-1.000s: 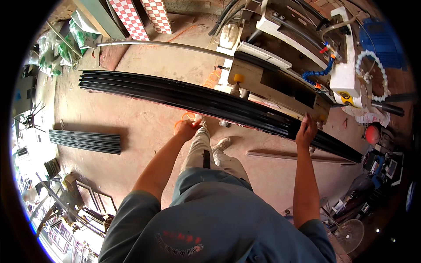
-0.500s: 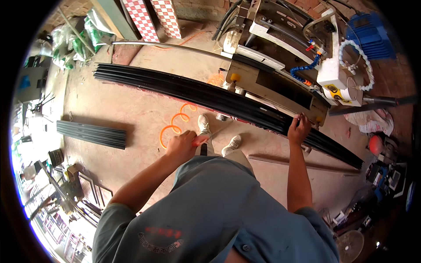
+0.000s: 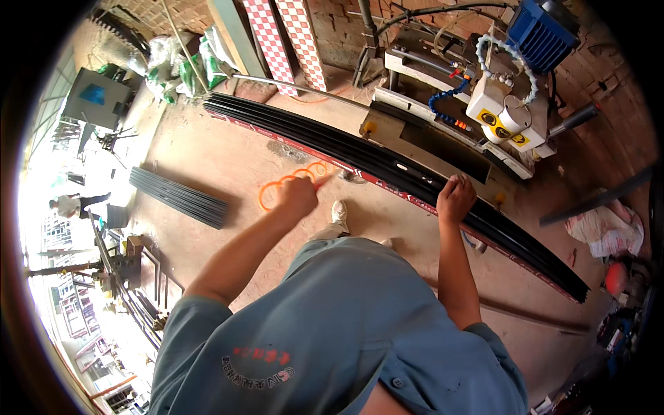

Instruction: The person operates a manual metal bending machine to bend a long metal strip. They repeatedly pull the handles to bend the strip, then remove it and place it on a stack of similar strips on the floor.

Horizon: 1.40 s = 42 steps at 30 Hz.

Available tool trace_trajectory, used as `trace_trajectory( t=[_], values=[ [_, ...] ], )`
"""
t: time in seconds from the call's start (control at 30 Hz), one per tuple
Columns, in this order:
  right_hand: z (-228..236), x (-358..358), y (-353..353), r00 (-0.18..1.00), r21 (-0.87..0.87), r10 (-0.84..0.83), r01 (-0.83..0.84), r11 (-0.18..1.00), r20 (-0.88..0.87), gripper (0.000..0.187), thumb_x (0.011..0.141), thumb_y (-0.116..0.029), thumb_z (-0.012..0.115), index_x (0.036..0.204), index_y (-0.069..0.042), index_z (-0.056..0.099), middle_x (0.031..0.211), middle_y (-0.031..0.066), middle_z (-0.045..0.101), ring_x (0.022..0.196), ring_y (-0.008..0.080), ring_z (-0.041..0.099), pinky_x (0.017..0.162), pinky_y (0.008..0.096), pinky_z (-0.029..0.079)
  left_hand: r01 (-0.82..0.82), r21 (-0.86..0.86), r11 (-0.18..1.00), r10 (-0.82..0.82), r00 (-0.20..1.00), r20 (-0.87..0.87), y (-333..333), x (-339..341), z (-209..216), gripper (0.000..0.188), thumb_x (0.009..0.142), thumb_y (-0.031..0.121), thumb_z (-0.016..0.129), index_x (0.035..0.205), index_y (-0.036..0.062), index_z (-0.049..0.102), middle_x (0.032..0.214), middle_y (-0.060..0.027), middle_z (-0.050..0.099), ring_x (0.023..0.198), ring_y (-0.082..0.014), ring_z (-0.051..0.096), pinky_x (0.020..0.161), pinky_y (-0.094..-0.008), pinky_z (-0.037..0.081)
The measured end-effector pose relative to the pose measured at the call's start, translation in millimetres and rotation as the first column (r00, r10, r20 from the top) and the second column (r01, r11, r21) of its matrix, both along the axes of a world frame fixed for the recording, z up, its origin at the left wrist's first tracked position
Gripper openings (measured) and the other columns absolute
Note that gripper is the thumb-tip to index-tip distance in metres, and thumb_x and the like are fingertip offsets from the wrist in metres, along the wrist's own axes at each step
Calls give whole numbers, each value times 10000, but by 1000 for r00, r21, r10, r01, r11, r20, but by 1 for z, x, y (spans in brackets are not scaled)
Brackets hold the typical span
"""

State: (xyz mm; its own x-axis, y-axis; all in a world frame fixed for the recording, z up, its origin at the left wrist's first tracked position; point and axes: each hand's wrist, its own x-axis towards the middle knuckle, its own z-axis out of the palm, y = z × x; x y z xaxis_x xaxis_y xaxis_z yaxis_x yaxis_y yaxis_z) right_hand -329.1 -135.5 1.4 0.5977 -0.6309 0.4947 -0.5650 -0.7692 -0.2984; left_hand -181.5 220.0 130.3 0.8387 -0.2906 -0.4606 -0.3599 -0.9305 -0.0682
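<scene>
A long bundle of black profiles (image 3: 332, 143) lies slantwise before me on a red-edged support (image 3: 370, 178). My right hand (image 3: 456, 198) is at the near side of the bundle, right of its middle, with its fingers curled closed on a black profile. My left hand (image 3: 297, 198) is closed around a red-handled tool (image 3: 322, 182). The tool points toward the near edge of the bundle; its thin tip is too blurred to tell whether it touches. An orange coiled hose (image 3: 265, 194) hangs or lies just behind my left hand.
A machine with a blue motor (image 3: 543, 34) and white head (image 3: 498, 121) stands beyond the bundle. Grey profiles (image 3: 178, 197) lie on the floor at left. One white shoe (image 3: 339, 213) shows below me. Checkered panels (image 3: 301, 41) lean at the back. A person (image 3: 72, 205) is far left.
The head view has shifted and turned. My left hand has moved up and closer to the bundle with the red-handled tool. My right hand stays at the same part of the bundle.
</scene>
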Motion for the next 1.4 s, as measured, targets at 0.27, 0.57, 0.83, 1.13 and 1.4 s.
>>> trace_trajectory(
  t=[0.27, 0.57, 0.83, 1.13, 1.4],
  values=[
    [12, -8, 1, 1000, 33, 24, -24, 999, -5, 341, 986, -281, 425, 965, -60, 684, 1174, 129, 632, 1095, 312, 581, 961, 462, 403, -73, 38, 997, 71, 997, 43, 8, -25, 17, 285, 877, 248, 581, 1059, 57, 689, 1056, -172, 692, 1011, -313, 672, 821, -424, 550],
    [11, -10, 2, 1000, 40, 29, -29, 999, 10, 365, 1000, -293, 409, 998, -47, 679, 1182, 129, 629, 1105, 308, 576, 983, 462, 390, -426, -86, 901, 434, 888, 151, 83, 33, 21, 370, 901, 361, 551, 974, 29, 699, 972, -208, 694, 949, -345, 678, 796, -457, 544],
    [10, -8, 3, 999, 0, 40, -40, 999, -14, 358, 1001, -286, 416, 997, -36, 673, 1161, 128, 636, 1104, 297, 579, 978, 459, 397, -289, -91, 953, 303, 926, 227, 105, 70, -3, 364, 874, 342, 574, 911, 3, 702, 914, -239, 687, 871, -384, 679, 777, -466, 543],
    [15, -3, 2, 1000, 10, 16, -16, 1000, 7, 371, 994, -280, 422, 984, -1, 667, 1139, 148, 643, 1094, 321, 577, 972, 463, 408, -244, -59, 968, 250, 960, 123, 88, 61, 3, 398, 895, 373, 556, 997, 14, 693, 990, -218, 692, 923, -360, 683, 802, -453, 545],
    [11, 4, 9, 1000, 6, 28, -28, 1000, 5, 383, 993, -273, 416, 991, 30, 650, 1089, 200, 647, 1034, 373, 594, 927, 475, 435, -582, -170, 795, 604, 785, 137, 161, 117, -14, 363, 896, 352, 553, 1008, 40, 703, 1028, -199, 694, 961, -356, 679, 811, -447, 547]
  ],
)
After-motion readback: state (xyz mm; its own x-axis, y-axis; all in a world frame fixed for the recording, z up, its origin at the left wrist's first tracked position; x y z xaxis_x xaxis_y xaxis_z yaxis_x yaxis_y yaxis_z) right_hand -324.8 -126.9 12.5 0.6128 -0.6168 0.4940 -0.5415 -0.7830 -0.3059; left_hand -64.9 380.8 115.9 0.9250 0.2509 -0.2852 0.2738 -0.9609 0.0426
